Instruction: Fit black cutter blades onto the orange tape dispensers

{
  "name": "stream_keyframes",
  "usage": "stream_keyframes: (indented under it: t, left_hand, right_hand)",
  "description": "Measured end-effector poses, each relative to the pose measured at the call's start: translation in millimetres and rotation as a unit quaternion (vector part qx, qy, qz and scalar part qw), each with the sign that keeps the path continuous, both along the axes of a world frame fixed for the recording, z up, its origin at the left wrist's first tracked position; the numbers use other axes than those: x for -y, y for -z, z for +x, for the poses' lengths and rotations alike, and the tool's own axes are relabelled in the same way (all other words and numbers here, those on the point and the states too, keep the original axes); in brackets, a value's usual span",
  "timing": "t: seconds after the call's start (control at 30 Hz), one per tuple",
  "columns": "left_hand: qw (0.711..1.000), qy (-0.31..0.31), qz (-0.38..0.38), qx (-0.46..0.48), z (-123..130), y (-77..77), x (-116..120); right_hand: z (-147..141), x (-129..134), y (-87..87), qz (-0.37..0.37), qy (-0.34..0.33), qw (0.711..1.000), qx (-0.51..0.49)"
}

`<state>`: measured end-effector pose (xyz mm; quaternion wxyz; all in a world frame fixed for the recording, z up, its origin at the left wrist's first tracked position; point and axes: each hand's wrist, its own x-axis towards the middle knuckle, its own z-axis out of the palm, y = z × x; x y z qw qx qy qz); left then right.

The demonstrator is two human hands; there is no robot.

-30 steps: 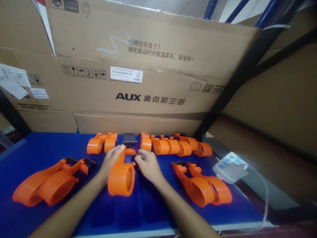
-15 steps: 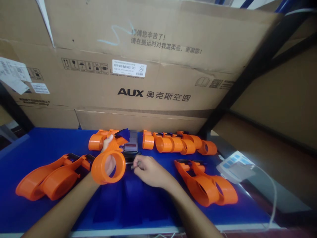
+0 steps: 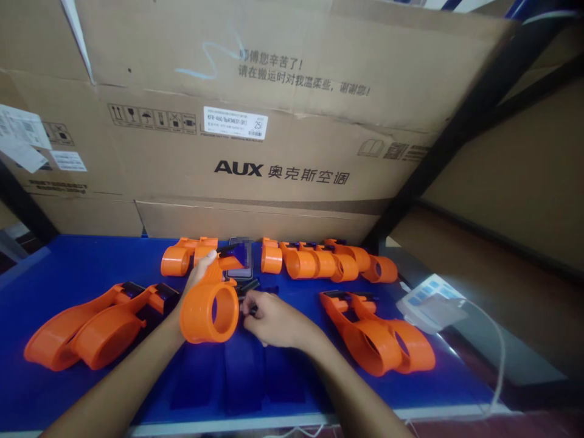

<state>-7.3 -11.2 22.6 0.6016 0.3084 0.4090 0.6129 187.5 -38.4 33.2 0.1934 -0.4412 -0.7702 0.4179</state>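
Head view: left hand (image 3: 198, 272) grips a smooth orange plastic holder (image 3: 196, 315), its hollow cylindrical ring at the near end, over a flat blue tabletop (image 3: 146, 398). Right hand (image 3: 276, 319), just beside the ring, has its fingers closed on a small dark piece (image 3: 253, 310); the shape is mostly hidden. Similar glossy holders (image 3: 103, 348) lie grouped at both sides and behind. Matte, creased cardboard carton (image 3: 296, 134) stands at the rear.
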Motion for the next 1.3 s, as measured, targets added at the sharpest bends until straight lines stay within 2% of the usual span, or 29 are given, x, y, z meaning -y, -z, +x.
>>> stream_keyframes:
  t: [0.1, 0.2, 0.3, 0.4, 0.53, 0.8, 0.97, 1.1, 1.3]
  left_hand:
    - [0.999, -0.020, 0.007, -0.027, 1, -4.2, 4]
    - [0.992, -0.051, 0.049, -0.101, 2, -7.3, 6]
    - [0.979, -0.035, 0.098, -0.175, 4, -8.1, 7]
    - [0.971, 0.012, 0.130, -0.200, 8, -7.4, 12]
    - [0.969, 0.055, 0.134, -0.198, 16, -6.8, 21]
    - [0.977, 0.080, 0.110, -0.162, 24, -8.5, 28]
    - [0.977, 0.085, 0.100, -0.169, 19, -0.7, 25]
    - [0.974, 0.093, 0.121, -0.169, 16, 4.6, 24]
    - [0.982, 0.090, 0.108, -0.126, 18, 0.6, 25]
  right_hand:
    - [4, -7, -1.3, 0.035, 0.031, 0.997, -0.054]
    - [6, -12, -7.1, 0.073, 0.048, 0.988, -0.131]
    - [5, -14, -11.7, 0.121, 0.074, 0.973, -0.184]
    - [2, -14, -11.0, 0.171, 0.119, 0.961, -0.180]
    - [-2, -14, -3.5, 0.230, 0.171, 0.942, -0.177]
    - [-5, -9, 7.7, 0.369, 0.145, 0.912, -0.105]
    - [-2, -8, 6.3, 0.358, 0.101, 0.924, -0.094]
    - [-2, -6, 3.8, 0.338, 0.095, 0.929, -0.113]
    - [-3, -11, 2.6, 0.308, 0.099, 0.937, -0.133]
